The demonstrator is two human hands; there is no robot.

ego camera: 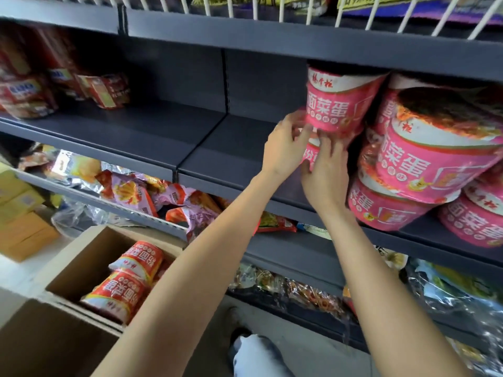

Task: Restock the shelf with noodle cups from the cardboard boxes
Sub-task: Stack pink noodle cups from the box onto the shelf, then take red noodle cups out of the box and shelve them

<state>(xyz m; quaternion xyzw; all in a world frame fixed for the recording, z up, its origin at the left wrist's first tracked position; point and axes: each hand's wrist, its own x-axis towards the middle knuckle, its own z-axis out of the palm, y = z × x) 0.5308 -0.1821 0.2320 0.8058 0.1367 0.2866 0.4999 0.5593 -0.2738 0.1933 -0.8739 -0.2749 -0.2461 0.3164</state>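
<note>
A pink noodle cup [337, 102] stands stacked on a lower pink cup [313, 153] at the middle of the dark shelf [217, 156]. My left hand [285, 148] touches the base of the upper cup from the left, fingers curled on it. My right hand [326, 175] covers the front of the lower cup, fingers reaching the upper cup's base. More stacked pink cups [424, 161] fill the shelf to the right. An open cardboard box [81, 265] at lower left holds red noodle cups [130, 278].
Red snack packs [30, 99] lie at the shelf's far left, with bare shelf between them and the cups. Snack bags [141, 191] fill the shelf below. Yellow boxes [19, 213] sit on the floor at left. Another cardboard box [49, 344] is nearest me.
</note>
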